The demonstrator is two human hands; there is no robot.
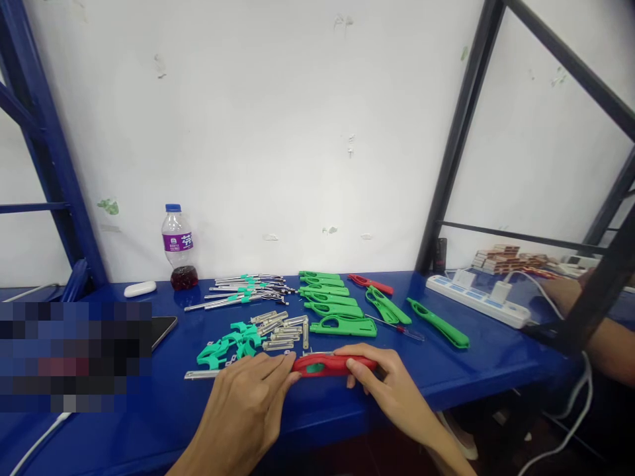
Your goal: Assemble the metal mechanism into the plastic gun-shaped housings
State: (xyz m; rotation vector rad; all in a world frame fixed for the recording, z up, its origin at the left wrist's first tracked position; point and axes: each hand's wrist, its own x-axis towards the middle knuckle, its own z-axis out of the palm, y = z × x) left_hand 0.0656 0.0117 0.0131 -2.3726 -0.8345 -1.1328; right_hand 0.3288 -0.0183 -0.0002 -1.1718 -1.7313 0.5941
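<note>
Between my hands lies a red long-nosed lighter (pixel 325 365), level near the table's front edge, with a teal trigger showing in its loop. Its metal tube (pixel 201 375) sticks out to the left past my left hand (pixel 253 390), whose fingers close on the tube end of the body. My right hand (pixel 381 380) grips the handle end, thumb in front and fingers behind. Just beyond are teal triggers (pixel 238 340) and silver metal pieces (pixel 282 330) in loose piles. Farther back lie metal tubes with wires (pixel 248 291) and green lighter shells (pixel 337 307).
A screwdriver (pixel 397 326) and a red shell (pixel 371 284) lie right of the green ones. On the right are a power strip (pixel 476 301) and another person's arm (pixel 610 347). A bottle (pixel 179 248), white case (pixel 139 289) and phone (pixel 163 327) stand left.
</note>
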